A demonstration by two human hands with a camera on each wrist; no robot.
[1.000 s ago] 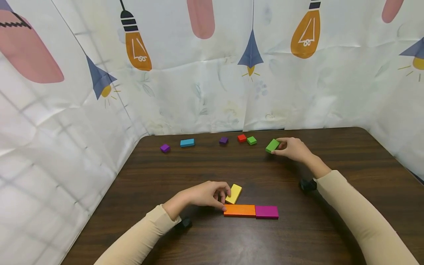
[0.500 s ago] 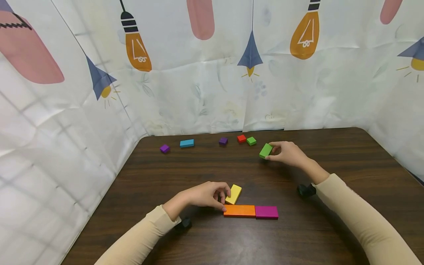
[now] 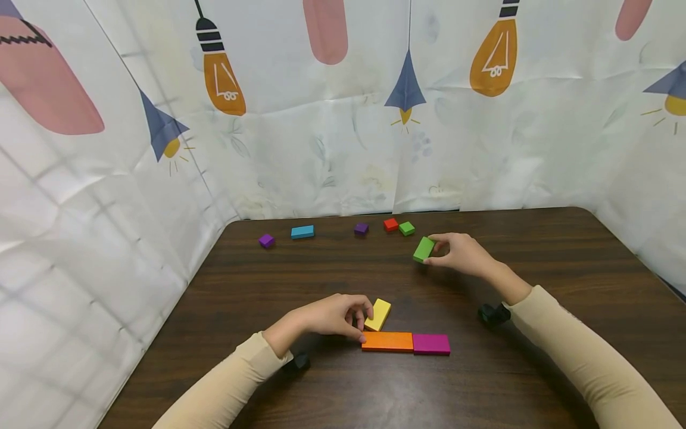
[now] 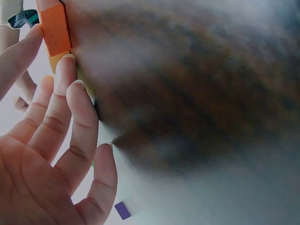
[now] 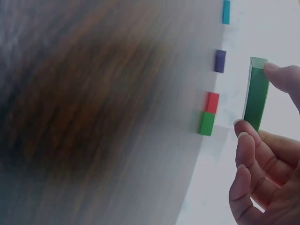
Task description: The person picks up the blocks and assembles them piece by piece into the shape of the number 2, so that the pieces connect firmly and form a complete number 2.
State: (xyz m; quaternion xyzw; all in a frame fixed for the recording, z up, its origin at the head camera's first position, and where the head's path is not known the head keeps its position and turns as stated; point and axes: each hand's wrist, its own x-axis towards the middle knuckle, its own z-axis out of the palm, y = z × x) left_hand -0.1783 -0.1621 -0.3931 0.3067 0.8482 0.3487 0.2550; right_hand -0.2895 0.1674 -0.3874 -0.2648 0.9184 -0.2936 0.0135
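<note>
In the head view my right hand [image 3: 462, 255] pinches a rectangular green block [image 3: 424, 249] between thumb and fingers, tilted above the far part of the table. The right wrist view shows the same green block [image 5: 256, 93] with thumb on one end and fingertip on the other. My left hand [image 3: 334, 314] is low at the table, its thumb touching the left end of an orange block [image 3: 387, 341]. Its fingers, loosely bent, lie by a slanted yellow block [image 3: 379, 314] behind the orange one. A magenta block [image 3: 431, 344] adjoins the orange block's right end.
Along the far side of the brown table [image 3: 300, 274] lie a purple block [image 3: 267, 240], a blue block [image 3: 302, 232], a dark purple block [image 3: 361, 228], a red block [image 3: 391, 224] and a small green block [image 3: 407, 228]. A patterned curtain [image 3: 332, 161] hangs behind.
My right hand has moved left and a little nearer with the rectangular green block. The left hand and the orange, magenta and yellow blocks have stayed in place.
</note>
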